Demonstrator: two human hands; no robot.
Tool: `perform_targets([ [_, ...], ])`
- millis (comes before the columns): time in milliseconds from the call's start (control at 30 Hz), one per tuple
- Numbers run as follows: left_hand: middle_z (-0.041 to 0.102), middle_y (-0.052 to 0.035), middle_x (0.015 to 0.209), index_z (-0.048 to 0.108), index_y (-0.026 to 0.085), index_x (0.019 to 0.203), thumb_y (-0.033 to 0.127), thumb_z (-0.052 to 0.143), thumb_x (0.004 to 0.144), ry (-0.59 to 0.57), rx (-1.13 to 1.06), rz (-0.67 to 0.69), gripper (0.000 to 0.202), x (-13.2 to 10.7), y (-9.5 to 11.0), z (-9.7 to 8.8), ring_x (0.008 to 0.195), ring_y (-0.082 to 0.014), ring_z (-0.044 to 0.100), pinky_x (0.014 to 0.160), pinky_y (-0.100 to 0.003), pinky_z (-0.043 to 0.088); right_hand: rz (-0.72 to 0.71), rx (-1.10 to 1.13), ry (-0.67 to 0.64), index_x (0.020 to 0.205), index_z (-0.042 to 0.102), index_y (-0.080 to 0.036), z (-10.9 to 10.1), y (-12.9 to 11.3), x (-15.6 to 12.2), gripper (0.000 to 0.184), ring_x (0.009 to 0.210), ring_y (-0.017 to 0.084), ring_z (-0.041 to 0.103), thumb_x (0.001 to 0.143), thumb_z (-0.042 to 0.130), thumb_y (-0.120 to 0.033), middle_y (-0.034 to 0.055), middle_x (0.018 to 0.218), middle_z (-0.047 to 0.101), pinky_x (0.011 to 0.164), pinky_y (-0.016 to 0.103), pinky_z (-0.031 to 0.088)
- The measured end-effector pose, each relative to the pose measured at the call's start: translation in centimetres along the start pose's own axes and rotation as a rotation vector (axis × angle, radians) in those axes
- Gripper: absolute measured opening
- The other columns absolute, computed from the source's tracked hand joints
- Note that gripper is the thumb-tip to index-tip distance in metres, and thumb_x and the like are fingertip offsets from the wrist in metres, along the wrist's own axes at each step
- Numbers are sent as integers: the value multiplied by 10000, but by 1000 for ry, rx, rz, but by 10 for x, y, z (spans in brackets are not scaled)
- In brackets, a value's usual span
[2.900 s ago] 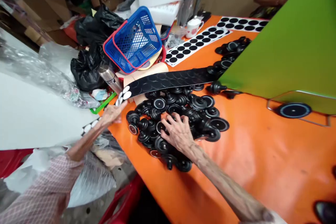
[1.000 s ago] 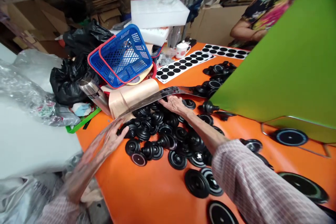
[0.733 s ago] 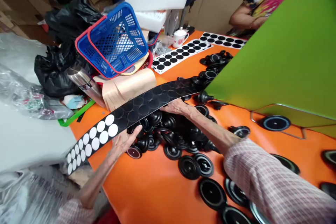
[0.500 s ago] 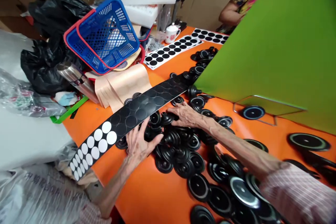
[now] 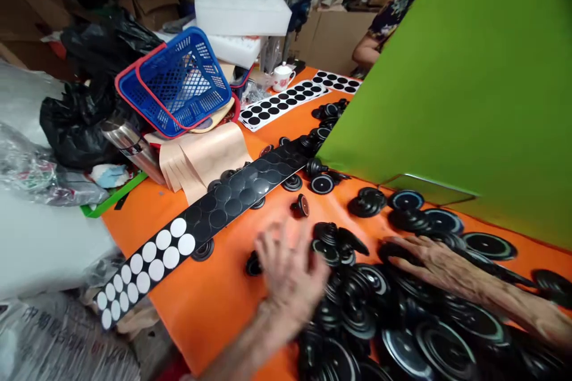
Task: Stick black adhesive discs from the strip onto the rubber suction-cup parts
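My left hand [image 5: 290, 274] is open with its fingers spread, smeared a little by motion. It hovers over the orange tabletop beside the left edge of a heap of black round stepped pieces [image 5: 353, 292]. Farther right, my right hand [image 5: 424, 259] lies with fingers stretched over black pieces in the heap; its fingertips touch a dark disc. A small black knob-like piece [image 5: 300, 206] stands alone ahead of my left hand, and another black piece [image 5: 253, 264] is just left of its fingers. A long black strip of round stickers [image 5: 232, 202], white circles at its near end, crosses the table.
A green panel [image 5: 447, 89] rises at the right. Sheets of black dots [image 5: 286, 101], a lidded cup [image 5: 282, 77], a blue basket [image 5: 179, 83] and brown paper [image 5: 210, 155] sit at the back. A steel flask [image 5: 134, 146] leans at left. A person's arm [image 5: 367, 50] shows behind the panel.
Both hands have moved right and nearer to me, away from the strip. The black pieces that lay beside the strip are now heaped farther right, baring orange tabletop. The view has shifted slightly.
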State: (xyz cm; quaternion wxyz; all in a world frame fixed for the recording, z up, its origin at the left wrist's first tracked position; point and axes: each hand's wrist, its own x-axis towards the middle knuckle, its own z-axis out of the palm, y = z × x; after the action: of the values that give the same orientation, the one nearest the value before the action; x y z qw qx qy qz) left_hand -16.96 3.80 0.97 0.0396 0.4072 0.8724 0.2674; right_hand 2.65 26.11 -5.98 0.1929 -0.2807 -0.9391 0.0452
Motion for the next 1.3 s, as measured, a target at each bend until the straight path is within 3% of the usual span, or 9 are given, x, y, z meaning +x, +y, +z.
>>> perform_targets([
  [100, 452, -159, 1440, 488, 245, 1387, 266, 509, 847, 52, 341, -9, 541, 34, -80, -34, 1332, -442, 329, 1017, -689, 277, -126, 11, -86, 885, 656, -252, -5, -21, 35, 381, 859, 276, 614, 931, 314, -414, 162, 887, 646, 785, 436, 498],
  [200, 637, -112, 1234, 608, 269, 1260, 222, 397, 904, 35, 420, 77, 416, 77, -131, -69, 1156, -324, 531, 930, -510, 447, -256, 56, -219, 955, 653, -193, 8, -79, 82, 323, 868, 267, 598, 922, 363, -333, 144, 917, 637, 790, 430, 518],
  [333, 652, -106, 1178, 582, 266, 1279, 251, 337, 934, 57, 565, 161, 423, 137, -117, -121, 1053, -306, 557, 728, -393, 476, -292, 91, -209, 1111, 627, -168, 51, -152, 140, 348, 1059, 278, 562, 908, 362, -268, 155, 1132, 614, 932, 421, 477],
  [500, 667, -88, 1011, 637, 250, 1171, 305, 286, 962, 154, 747, 119, 412, 189, -86, -164, 888, -277, 558, 596, -321, 355, -125, 48, -124, 1334, 463, -53, 97, -177, 211, 478, 1248, 361, 423, 913, 335, -239, 235, 1330, 480, 1006, 519, 365],
  [633, 651, -56, 987, 628, 253, 1149, 306, 308, 968, 227, 755, 178, 371, 204, -85, -173, 836, -222, 517, 559, -280, 272, -34, 20, -104, 1384, 423, -109, 117, -172, 274, 553, 1298, 462, 300, 917, 415, -405, 250, 1397, 414, 965, 669, 273],
  [733, 645, -41, 960, 629, 250, 1141, 306, 325, 967, 242, 761, 188, 354, 208, -88, -171, 804, -198, 489, 555, -264, 249, -25, 4, -171, 1242, 567, -101, 121, -166, 292, 485, 1232, 452, 373, 918, 411, -426, 249, 1184, 583, 918, 662, 303],
  [1033, 550, -79, 983, 683, 172, 945, 393, 374, 949, 283, 750, 203, 380, 214, -119, -158, 949, -244, 438, 829, -388, 368, -314, 23, -348, 1043, 640, -181, 64, -165, 178, 320, 999, 254, 548, 938, 402, -368, 134, 1078, 614, 918, 401, 402],
  [1200, 527, -71, 871, 682, 174, 902, 381, 352, 957, 272, 718, 195, 393, 210, -126, -154, 857, -219, 446, 836, -401, 352, -193, 23, -303, 1386, 403, -140, 92, -170, 242, 470, 1267, 342, 386, 961, 345, -331, 207, 1391, 429, 971, 471, 373],
  [1300, 545, -62, 855, 695, 203, 945, 404, 333, 961, 286, 798, 205, 414, 204, -131, -151, 807, -211, 455, 771, -358, 340, -115, 38, -365, 1437, 320, -176, 110, -172, 276, 526, 1147, 339, 501, 961, 360, -397, 181, 1238, 567, 881, 487, 426],
])
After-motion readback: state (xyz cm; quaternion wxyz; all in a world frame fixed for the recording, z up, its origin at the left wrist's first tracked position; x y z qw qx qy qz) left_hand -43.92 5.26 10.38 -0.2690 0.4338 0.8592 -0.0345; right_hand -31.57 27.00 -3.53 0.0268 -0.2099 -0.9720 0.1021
